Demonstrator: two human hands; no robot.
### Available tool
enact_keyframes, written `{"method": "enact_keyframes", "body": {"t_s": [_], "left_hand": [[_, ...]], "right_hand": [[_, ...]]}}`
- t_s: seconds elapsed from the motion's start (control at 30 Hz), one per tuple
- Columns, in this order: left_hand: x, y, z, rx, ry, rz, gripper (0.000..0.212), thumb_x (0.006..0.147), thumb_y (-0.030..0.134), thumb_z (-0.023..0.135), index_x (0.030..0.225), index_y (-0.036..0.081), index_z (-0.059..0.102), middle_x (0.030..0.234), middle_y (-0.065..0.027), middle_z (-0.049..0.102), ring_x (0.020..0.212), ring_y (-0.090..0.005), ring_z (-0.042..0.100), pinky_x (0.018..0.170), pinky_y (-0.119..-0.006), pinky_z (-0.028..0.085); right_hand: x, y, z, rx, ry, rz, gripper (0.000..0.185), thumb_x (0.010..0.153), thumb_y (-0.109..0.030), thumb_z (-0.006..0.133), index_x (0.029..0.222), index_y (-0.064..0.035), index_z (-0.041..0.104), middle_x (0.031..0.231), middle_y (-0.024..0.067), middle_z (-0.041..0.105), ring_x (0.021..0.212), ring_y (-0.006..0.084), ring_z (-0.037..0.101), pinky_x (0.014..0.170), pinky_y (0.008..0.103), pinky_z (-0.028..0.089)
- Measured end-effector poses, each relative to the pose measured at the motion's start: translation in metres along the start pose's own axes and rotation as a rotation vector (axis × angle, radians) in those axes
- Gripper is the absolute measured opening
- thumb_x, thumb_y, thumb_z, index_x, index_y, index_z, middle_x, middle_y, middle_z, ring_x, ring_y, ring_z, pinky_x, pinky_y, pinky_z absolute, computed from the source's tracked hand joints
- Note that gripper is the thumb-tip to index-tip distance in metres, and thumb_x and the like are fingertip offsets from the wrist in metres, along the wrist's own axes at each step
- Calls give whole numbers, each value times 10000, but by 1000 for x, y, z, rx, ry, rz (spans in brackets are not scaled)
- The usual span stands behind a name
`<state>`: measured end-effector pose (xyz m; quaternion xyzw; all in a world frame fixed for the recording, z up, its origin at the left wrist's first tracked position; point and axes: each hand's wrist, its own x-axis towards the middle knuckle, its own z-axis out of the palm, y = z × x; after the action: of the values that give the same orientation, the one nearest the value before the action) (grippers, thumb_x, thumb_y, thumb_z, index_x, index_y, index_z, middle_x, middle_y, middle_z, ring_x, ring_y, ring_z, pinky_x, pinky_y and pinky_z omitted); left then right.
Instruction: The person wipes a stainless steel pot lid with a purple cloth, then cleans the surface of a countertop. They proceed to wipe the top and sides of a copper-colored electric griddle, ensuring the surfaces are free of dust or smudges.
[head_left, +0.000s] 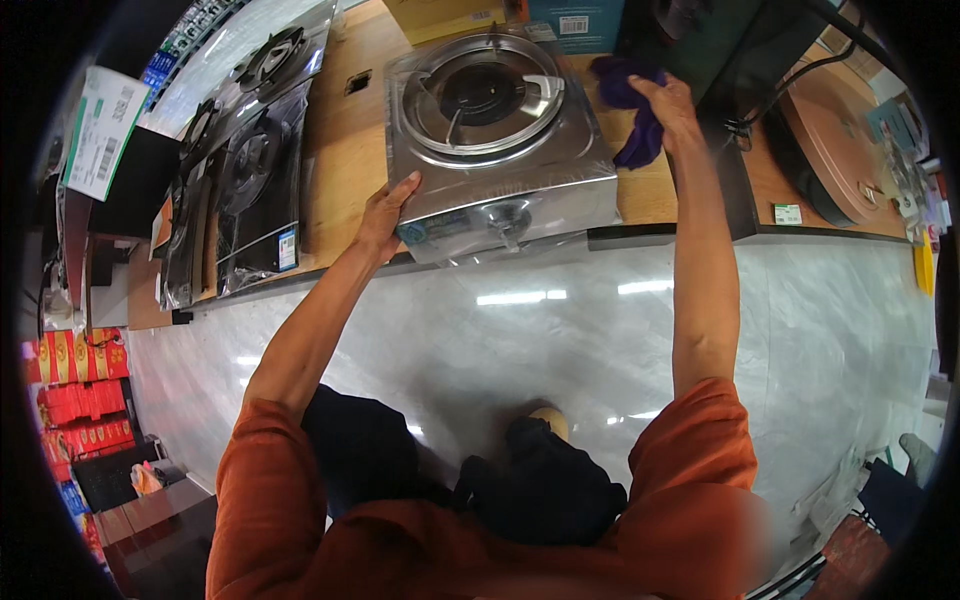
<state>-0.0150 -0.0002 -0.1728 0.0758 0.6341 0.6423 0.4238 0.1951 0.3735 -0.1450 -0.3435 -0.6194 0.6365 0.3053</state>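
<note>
A single-burner stainless steel gas stove (499, 191) sits at the front edge of a wooden counter (337, 142), partly wrapped in clear plastic. On top is a round pan support (480, 94) with a black burner in its middle; a control knob (506, 221) shows on the front face. My left hand (384, 217) grips the stove's left front corner, thumb on the top and fingers at the side. To the right of the stove, my right hand (667, 105) holds a bunched purple cloth (637, 142) over the counter.
Black glass-topped gas hobs (251, 180) in plastic lie to the left. Behind the stove stand a yellow box (446, 19) and a blue box (576, 26). A round copper-coloured appliance (832, 142) and a black cable (799, 71) are at the right. Tiled floor (495, 330) lies below.
</note>
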Motion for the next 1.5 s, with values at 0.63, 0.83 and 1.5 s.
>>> {"method": "enact_keyframes", "body": {"t_s": [0.63, 0.83, 1.5], "left_hand": [[-124, 66, -93, 798, -95, -148, 632, 891, 477, 573, 1322, 21, 500, 1300, -135, 535, 1242, -258, 456, 1076, -401, 299], [-163, 44, -118, 1118, -258, -68, 464, 921, 370, 570, 1228, 22, 588, 1191, -131, 624, 1105, -246, 577, 993, -346, 411], [-52, -30, -279, 1495, 989, 500, 658, 961, 502, 368, 1435, 49, 315, 1529, -124, 226, 1433, -292, 135, 1129, -507, 150]], "right_hand": [[-36, 143, -80, -1270, -77, -482, 391, 922, -251, 487, 1297, -153, 538, 1385, 175, 438, 1255, 372, 428, 1028, 410, 378], [31, 81, -63, -481, 22, 199, 333, 893, -127, 526, 1212, -101, 620, 1164, 126, 614, 1028, 241, 607, 898, 320, 476], [-117, -24, 353, -649, -692, -302, 455, 945, -180, 522, 1378, -65, 442, 1366, 155, 484, 1282, 232, 425, 1059, 313, 306]]}}
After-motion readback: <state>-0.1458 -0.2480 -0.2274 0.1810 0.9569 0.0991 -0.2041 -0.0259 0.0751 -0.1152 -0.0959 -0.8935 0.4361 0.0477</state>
